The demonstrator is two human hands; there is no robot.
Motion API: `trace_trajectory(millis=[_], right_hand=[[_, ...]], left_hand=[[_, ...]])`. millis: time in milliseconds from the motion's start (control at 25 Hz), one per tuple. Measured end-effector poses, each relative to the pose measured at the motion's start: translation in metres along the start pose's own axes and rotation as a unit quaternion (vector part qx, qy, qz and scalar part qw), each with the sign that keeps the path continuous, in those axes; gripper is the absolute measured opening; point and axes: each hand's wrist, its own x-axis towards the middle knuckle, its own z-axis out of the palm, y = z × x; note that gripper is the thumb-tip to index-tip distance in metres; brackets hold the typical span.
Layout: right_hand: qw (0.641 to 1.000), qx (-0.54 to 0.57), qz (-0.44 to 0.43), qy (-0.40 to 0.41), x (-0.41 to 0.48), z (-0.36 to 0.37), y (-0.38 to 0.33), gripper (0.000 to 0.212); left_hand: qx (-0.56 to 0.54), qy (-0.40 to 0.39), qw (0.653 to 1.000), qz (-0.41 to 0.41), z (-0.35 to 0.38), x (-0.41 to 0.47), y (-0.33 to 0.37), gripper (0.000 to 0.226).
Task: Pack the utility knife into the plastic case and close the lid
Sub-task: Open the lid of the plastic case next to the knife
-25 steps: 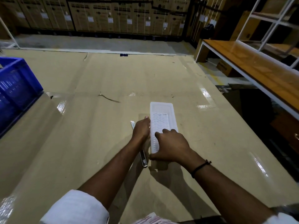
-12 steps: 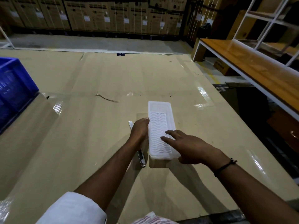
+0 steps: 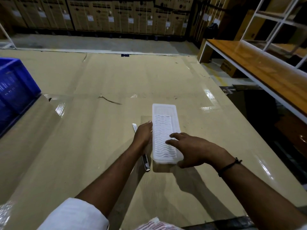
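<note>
The white plastic case (image 3: 163,113) lies lengthwise on the cardboard-covered table, with its wavy-ribbed lid down. The utility knife (image 3: 145,161) lies flat along the case's left side, its blade tip pointing away from me and its middle hidden under my left hand. My left hand (image 3: 143,135) presses against the case's left wall with fingers curled down. My right hand (image 3: 191,147) is at the case's near right corner. Its fingers are spread on the lid and its thumb is at the near end.
A blue crate (image 3: 15,90) stands at the table's left edge. A wooden bench (image 3: 259,70) with a white frame runs along the right, across a dark gap. Stacked cartons (image 3: 116,15) line the far wall. A loose dark scrap (image 3: 109,100) lies beyond the case.
My right hand slid from on top of the case's near end to its near right corner, and its fingers spread out. My left hand, the knife and the case stayed put.
</note>
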Motion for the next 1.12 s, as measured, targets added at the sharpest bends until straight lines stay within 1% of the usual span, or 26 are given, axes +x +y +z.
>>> trace_trajectory(millis=[80,160,240,360,440,640,760,880,920,960,1040,1080,1120], right_hand=[[0.998,0.046,0.042,0.032,0.011,0.006,-0.011,0.094],[0.991,0.055,0.103,0.067,0.025,0.010,-0.029,0.100],[0.980,0.098,0.151,0.087,0.043,0.011,-0.043,0.104],[0.968,0.135,0.200,0.075,0.061,0.005,-0.050,0.104],[0.959,0.139,0.230,0.083,0.069,0.005,-0.051,0.097],[0.955,0.157,0.233,0.094,0.071,0.007,-0.048,0.089],[0.938,0.234,0.227,0.118,0.067,0.003,-0.039,0.086],[0.915,0.311,0.214,0.142,0.059,-0.003,-0.031,0.096],[0.901,0.345,0.209,0.161,0.055,-0.004,-0.027,0.093],[0.875,0.396,0.205,0.188,0.049,-0.004,-0.022,0.086],[0.798,0.513,0.202,0.244,0.038,-0.005,-0.011,0.074],[0.764,0.548,0.209,0.268,0.034,-0.005,-0.004,0.070],[0.745,0.557,0.224,0.291,0.032,-0.003,0.004,0.066]], left_hand=[[0.008,0.002,1.000,0.013,-0.001,0.001,0.001,0.028],[-0.025,0.000,1.000,-0.001,-0.001,0.001,0.001,0.034],[-0.057,-0.003,0.998,-0.018,0.000,-0.002,0.004,0.037],[-0.055,-0.004,0.998,-0.024,-0.001,-0.004,0.008,0.040],[-0.048,-0.015,0.998,-0.030,-0.002,-0.008,0.014,0.038],[-0.036,-0.023,0.999,-0.024,-0.003,-0.008,0.014,0.038],[-0.025,-0.035,0.999,-0.017,-0.003,-0.007,0.011,0.048],[-0.009,-0.034,0.999,-0.013,-0.002,-0.005,0.009,0.054],[-0.005,-0.034,0.999,-0.012,-0.002,-0.003,0.009,0.055],[-0.005,-0.031,0.999,-0.011,-0.002,-0.002,0.008,0.055],[-0.008,-0.030,0.999,-0.009,-0.003,0.000,0.006,0.055],[-0.013,-0.032,0.999,-0.010,-0.004,0.000,0.006,0.055],[-0.023,-0.033,0.999,-0.010,-0.004,0.001,0.005,0.054]])
